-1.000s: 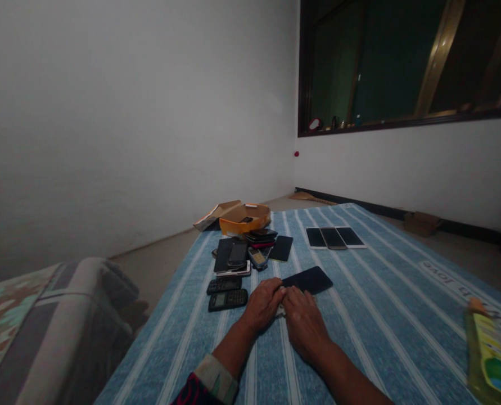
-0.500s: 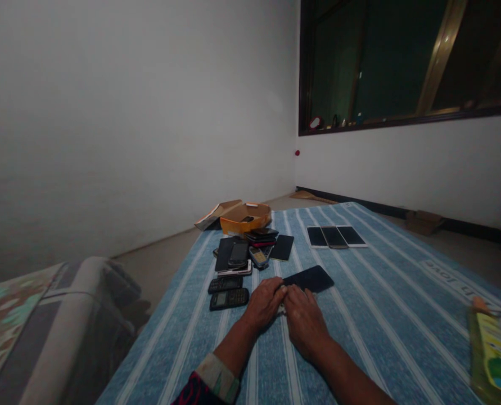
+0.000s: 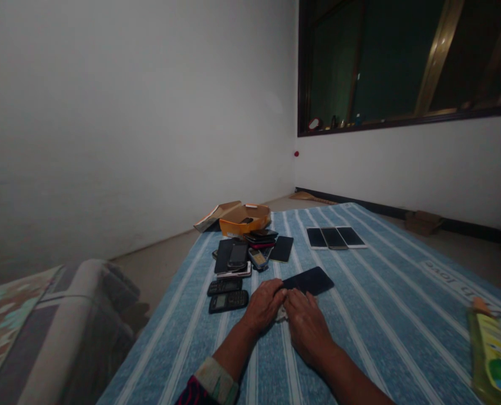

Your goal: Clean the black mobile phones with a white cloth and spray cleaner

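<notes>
My left hand (image 3: 265, 305) and my right hand (image 3: 306, 324) lie side by side, knuckles up, on the blue striped sheet (image 3: 360, 315). Their fingers are curled over a small pale cloth (image 3: 281, 315) that shows between them. Just beyond the fingertips lies a dark smartphone (image 3: 309, 280), face up and angled; whether the fingers touch it I cannot tell. To the left of my left hand sit two black keypad phones (image 3: 228, 294).
A pile of several phones (image 3: 250, 252) lies farther back, with an orange cardboard box (image 3: 244, 217) behind it. Three smartphones (image 3: 334, 237) lie in a row at the back right. A green-yellow packet (image 3: 492, 351) is at the right edge. A rolled cushion (image 3: 64, 326) sits left.
Both hands have stayed together near the dark smartphone, shifting only slightly nearer to me. The pale cloth shows a little more between them.
</notes>
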Available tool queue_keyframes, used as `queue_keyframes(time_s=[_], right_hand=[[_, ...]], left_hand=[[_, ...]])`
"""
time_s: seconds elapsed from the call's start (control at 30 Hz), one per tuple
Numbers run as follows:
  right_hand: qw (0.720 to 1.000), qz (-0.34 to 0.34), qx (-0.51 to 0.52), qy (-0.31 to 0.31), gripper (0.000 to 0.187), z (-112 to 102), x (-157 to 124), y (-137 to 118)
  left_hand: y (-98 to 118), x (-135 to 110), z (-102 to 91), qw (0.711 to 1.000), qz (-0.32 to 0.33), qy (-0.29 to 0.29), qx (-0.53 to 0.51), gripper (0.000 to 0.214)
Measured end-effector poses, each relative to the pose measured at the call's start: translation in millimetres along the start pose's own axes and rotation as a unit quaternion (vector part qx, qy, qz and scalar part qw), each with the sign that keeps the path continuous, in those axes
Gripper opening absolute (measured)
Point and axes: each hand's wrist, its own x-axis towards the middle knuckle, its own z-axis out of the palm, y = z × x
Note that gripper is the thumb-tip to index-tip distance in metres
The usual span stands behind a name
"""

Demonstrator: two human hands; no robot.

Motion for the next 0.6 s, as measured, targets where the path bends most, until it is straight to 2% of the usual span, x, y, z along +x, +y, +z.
queue_keyframes(time_s=[0.43, 0.6], right_hand=[[1.0, 0.001, -0.015, 0.007, 0.05, -5, -13, 6], [0.999, 0.032, -0.038, 0.02, 0.051, -3, -11, 13]], left_hand=[[-2, -1, 1.8, 1.0, 0.007, 0.0, -0.006, 0.027], [-1, -1, 2.0, 1.0, -0.005, -0.003, 0.0, 0.026]])
